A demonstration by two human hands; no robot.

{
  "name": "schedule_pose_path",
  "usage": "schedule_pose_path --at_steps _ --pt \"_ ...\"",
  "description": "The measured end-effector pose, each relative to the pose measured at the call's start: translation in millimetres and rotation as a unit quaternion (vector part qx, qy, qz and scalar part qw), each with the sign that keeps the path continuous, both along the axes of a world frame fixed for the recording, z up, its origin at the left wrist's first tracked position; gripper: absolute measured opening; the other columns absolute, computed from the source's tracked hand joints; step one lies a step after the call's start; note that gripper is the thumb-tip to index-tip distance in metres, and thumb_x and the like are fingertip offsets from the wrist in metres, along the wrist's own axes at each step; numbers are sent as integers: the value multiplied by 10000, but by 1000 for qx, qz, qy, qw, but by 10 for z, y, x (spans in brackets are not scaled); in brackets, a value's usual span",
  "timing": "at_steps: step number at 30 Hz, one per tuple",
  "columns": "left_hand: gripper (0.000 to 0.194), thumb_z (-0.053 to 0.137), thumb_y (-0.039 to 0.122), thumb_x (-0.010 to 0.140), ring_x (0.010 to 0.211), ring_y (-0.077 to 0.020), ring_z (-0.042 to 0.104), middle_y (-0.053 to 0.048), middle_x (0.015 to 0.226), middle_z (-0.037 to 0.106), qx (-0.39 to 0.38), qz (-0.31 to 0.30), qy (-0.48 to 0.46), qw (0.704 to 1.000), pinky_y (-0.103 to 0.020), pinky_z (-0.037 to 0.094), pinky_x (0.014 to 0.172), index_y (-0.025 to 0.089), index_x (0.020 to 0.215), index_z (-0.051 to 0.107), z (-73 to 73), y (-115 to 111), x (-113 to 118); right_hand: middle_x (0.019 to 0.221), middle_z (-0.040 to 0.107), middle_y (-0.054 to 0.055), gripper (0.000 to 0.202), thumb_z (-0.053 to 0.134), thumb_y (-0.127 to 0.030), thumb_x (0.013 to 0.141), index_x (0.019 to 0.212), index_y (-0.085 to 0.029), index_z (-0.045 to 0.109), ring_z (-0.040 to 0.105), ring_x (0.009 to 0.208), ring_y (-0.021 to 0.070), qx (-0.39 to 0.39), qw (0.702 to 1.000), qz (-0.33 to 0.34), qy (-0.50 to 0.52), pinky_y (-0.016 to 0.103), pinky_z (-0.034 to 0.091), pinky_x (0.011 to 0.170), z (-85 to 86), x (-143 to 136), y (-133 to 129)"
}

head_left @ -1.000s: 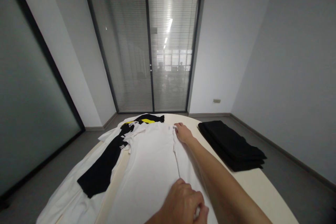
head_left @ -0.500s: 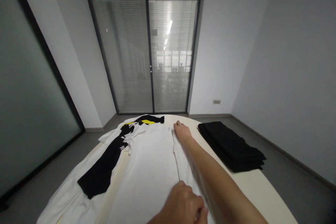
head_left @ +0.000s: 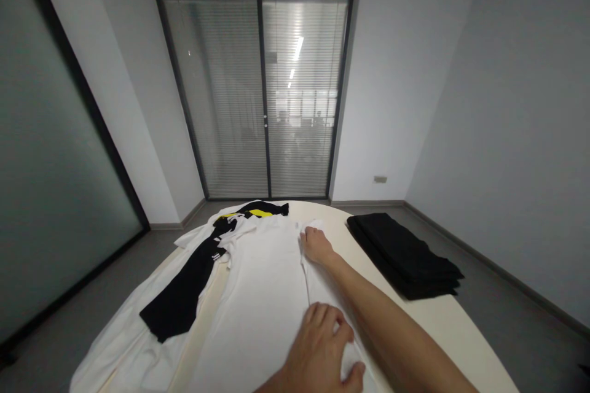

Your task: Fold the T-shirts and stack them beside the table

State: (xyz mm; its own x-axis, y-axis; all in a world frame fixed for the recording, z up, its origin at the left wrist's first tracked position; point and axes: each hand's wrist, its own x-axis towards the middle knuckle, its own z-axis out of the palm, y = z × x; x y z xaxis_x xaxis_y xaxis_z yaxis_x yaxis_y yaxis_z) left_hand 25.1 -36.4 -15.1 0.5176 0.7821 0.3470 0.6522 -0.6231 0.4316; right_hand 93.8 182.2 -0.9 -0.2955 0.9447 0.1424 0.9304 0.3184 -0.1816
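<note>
A white T-shirt point(head_left: 262, 295) lies spread lengthwise in front of me, its right side folded over in a long strip. My left hand point(head_left: 322, 341) rests on the near part of the folded strip, open, with fingers bent and thumb apart. Farther along, by the collar, my right hand point(head_left: 317, 245) touches the folded edge. Its fingers are loosely curved on the cloth and appear to grip nothing. Some white fabric shows just beyond that hand.
To the left lie more garments: a black piece of clothing point(head_left: 179, 301), black and yellow cloth point(head_left: 260, 213), and white cloth point(head_left: 110, 344). A stack of folded black clothes point(head_left: 401, 255) sits at the right edge of the pale table point(head_left: 442, 331).
My right hand has come slightly nearer along the folded edge, uncovering white fabric by the collar. My left hand has uncurled and spread its fingers, shifting slightly away from me.
</note>
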Motion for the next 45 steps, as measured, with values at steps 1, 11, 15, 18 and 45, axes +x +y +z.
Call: schedule_pose_path --at_steps 1,11,15,18,45 --pt "383 712 430 757 1079 -274 503 -77 1130 575 -8 -4 -3 1000 -446 395 980 208 1049 598 -1 -9 12 1411 538 223 530 249 -395 1047 1385 -67 491 491 1318 285 -4 1000 7 -1 375 363 1075 -39 14 -49" --pt "376 695 377 761 1116 -280 460 -83 1161 541 -13 -20 1 1000 -465 363 1045 210 1076 576 86 -23 310 1637 223 156 771 136 -594 1012 1567 -78 278 199 1518 275 -56 998 -18 22 418 145 1217 -152 513 -185" --pt "334 686 343 779 1101 -266 484 -79 1140 566 8 -53 6 999 -427 398 1013 204 1066 587 134 48 390 1642 207 151 796 125 -615 1004 1571 -74 264 166 1527 268 -63 997 -24 21 419 127 1223 -159 709 -76" --pt "231 646 277 821 1067 -225 528 -59 1124 603 37 -135 19 990 -371 412 992 209 1038 607 162 84 381 1646 197 145 806 124 -627 1001 1576 -76 251 156 1530 262 -70 997 -20 23 419 114 1226 -181 786 22" --pt "126 540 286 1000 782 -144 632 10 833 700 56 -360 143 920 -263 409 767 201 939 610 167 -639 206 1632 269 100 653 311 -536 1012 1561 -184 330 194 1521 263 -56 990 115 52 459 159 1226 -122 1330 -1016"
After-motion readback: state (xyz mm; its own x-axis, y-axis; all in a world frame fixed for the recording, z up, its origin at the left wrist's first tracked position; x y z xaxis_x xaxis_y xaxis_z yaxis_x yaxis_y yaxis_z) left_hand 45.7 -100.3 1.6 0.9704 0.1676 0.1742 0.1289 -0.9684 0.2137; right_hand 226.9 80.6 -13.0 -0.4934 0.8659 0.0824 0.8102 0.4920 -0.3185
